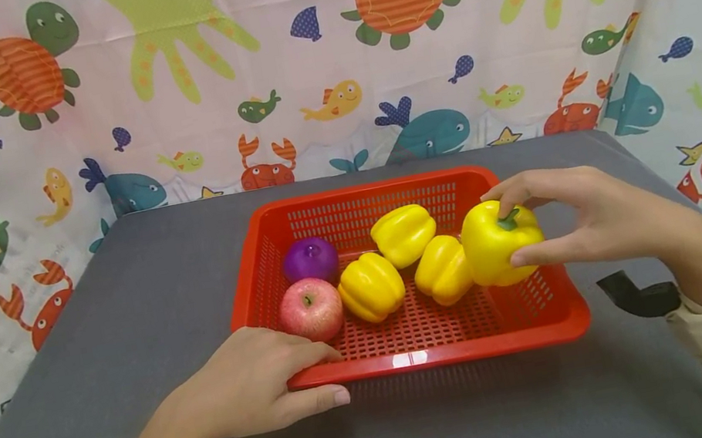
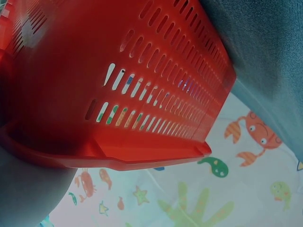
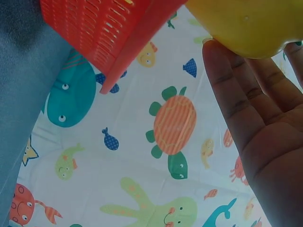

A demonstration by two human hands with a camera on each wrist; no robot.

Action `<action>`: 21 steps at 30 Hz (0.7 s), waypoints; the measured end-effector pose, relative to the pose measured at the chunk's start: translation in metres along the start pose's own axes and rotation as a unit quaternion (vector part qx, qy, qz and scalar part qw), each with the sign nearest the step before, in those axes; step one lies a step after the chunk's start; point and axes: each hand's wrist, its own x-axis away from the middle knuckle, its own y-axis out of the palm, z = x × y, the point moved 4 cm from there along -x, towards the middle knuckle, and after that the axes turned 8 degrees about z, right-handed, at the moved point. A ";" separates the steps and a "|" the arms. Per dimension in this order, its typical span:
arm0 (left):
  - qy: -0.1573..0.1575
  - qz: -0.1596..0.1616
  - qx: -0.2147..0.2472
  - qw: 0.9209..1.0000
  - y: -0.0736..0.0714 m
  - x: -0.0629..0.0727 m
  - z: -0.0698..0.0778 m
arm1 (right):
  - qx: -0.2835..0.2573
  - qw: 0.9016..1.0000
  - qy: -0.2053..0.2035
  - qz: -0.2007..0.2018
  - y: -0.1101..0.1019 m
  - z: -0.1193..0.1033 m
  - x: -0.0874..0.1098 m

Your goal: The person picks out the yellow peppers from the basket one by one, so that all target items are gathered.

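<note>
In the head view my right hand (image 1: 576, 218) holds a yellow bell pepper (image 1: 493, 249) over the right end of a red plastic basket (image 1: 486, 345), thumb and fingers on either side of its green stem. The right wrist view shows that pepper (image 3: 251, 28) against the fingers, above the basket's rim. My left hand (image 1: 260, 384) grips the basket's front left rim, fingers over the edge and thumb outside. Inside the basket lie three yellow bell peppers (image 1: 372, 288), a red apple (image 1: 311, 310) and a round purple item (image 1: 310, 260), possibly an onion. The left wrist view shows the basket's slotted wall (image 2: 156, 71).
The basket stands on a grey cloth-covered table (image 1: 147, 302). Behind and at both sides hangs a white curtain (image 1: 294, 57) printed with sea animals. A black strap-like piece (image 1: 643, 297) sits by the right wrist.
</note>
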 end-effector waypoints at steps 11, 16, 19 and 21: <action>-0.001 0.006 0.005 1.000 -0.001 -0.001 0.000 | 0.001 1.000 0.005 0.018 -0.013 0.001 0.003; 0.000 0.008 0.012 1.000 -0.001 0.000 0.000 | -0.005 1.000 -0.004 0.027 -0.018 0.002 0.004; 0.001 0.009 0.012 1.000 -0.001 0.000 0.000 | -0.005 1.000 -0.004 0.029 -0.021 0.003 0.005; 0.001 0.009 0.011 1.000 -0.001 0.000 0.000 | -0.002 1.000 0.003 0.030 -0.022 0.004 0.005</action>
